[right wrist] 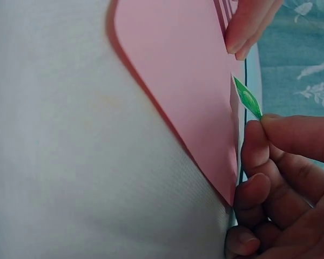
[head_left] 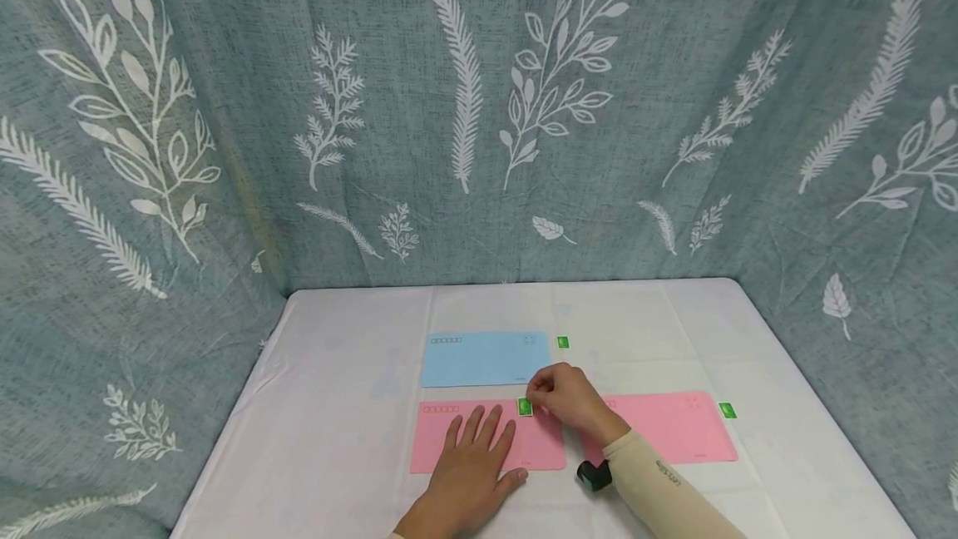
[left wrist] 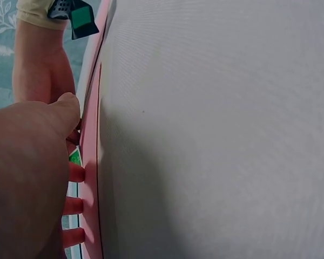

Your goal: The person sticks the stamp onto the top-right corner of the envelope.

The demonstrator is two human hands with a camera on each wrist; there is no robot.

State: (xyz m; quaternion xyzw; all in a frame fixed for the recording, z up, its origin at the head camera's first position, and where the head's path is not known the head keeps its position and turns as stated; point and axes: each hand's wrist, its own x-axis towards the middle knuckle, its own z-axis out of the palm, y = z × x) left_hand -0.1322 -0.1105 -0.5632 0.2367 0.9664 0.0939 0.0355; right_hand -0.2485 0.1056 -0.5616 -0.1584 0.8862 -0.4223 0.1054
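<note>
Between thumb and forefinger, my right hand [head_left: 566, 396] pinches a small green stamp [right wrist: 247, 98] by its edge. In the head view that stamp lies over the upper right part of the left pink envelope [head_left: 542, 447]; the right wrist view shows it tilted up from the paper. My left hand [head_left: 473, 468] rests flat on the same envelope with its fingers spread. Partly behind my right forearm lies a second pink envelope [head_left: 666, 431]. Above the left one is a blue envelope [head_left: 486, 360].
One green stamp [head_left: 563, 342] lies right of the blue envelope, another green stamp [head_left: 728, 411] at the right pink envelope's upper right corner. A black wrist camera [head_left: 595, 476] sits at the right wrist. Behind the white table [head_left: 337, 373] hangs a leaf-patterned curtain [head_left: 404, 106].
</note>
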